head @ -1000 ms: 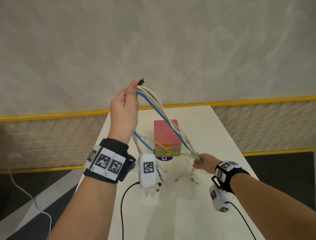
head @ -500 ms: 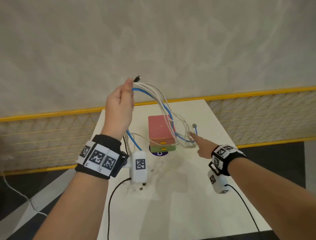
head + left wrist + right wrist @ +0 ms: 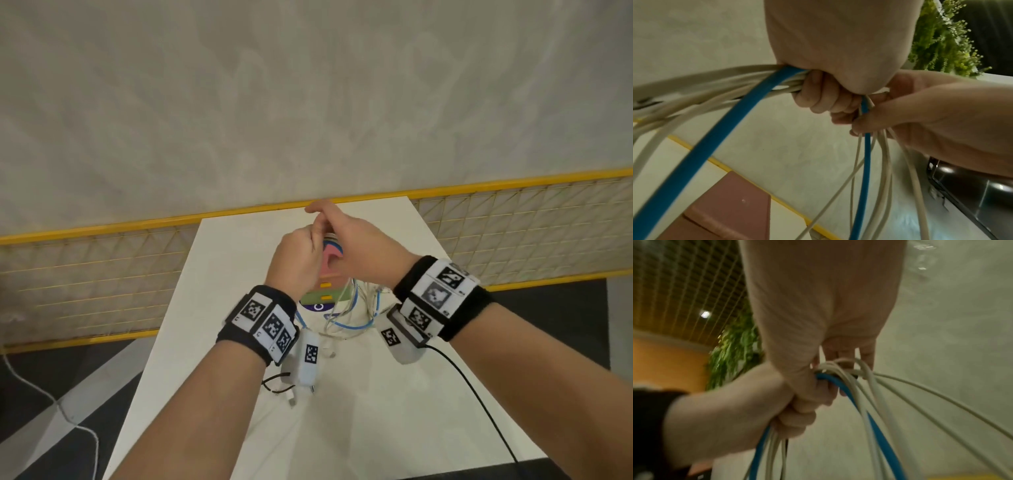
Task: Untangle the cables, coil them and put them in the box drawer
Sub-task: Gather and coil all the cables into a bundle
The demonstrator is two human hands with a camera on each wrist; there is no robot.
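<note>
Gripping the limp, light cables (image 3: 748,84), left hand (image 3: 294,263) fists them; right hand (image 3: 359,246), at three o'clock, pinches hanging strands—best held bunched.

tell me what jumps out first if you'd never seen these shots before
Both hands meet above the middle of the white table: the left hand grips a bundle of white cables with one bright blue cable in it, and the right hand pinches the same strands just beside it. Under them stands a small pink and green box, with loose loops of cable hanging down in front of it.
</note>
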